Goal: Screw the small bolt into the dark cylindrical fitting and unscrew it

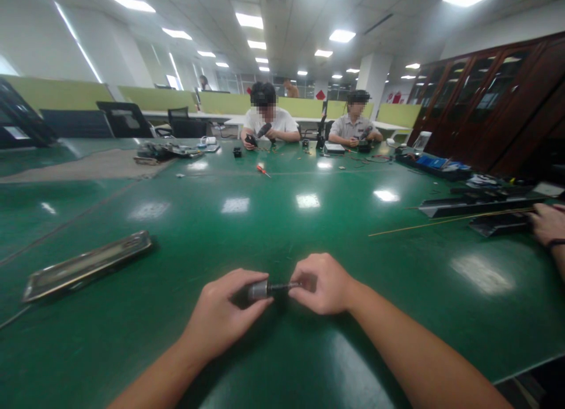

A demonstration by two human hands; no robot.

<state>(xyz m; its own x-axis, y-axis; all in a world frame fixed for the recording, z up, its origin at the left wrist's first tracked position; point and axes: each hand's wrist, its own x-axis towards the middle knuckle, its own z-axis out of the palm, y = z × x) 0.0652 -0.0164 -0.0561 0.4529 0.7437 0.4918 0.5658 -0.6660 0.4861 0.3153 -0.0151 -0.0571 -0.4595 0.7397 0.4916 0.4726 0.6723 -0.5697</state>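
Note:
Above the green tabletop, my left hand (233, 306) is curled around a short grey metal cylinder (259, 289) that looks like a small motor. Its thumb and fingers grip the cylinder from either side. A thin dark shaft (279, 286) sticks out of the cylinder's right end, roughly level. At the far end of that shaft, my right hand (324, 285) pinches it between thumb and fingertips. The fingers hide the shaft's tip, and its fine detail is blurred.
A long framed panel (88, 265) lies at the left. Ahead is a red screwdriver (263, 170). Dark metal channels (463, 206) and a thin yellow rod (410, 229) lie at right, near another person's hand (547, 223). Two people sit working across the green table (198, 220).

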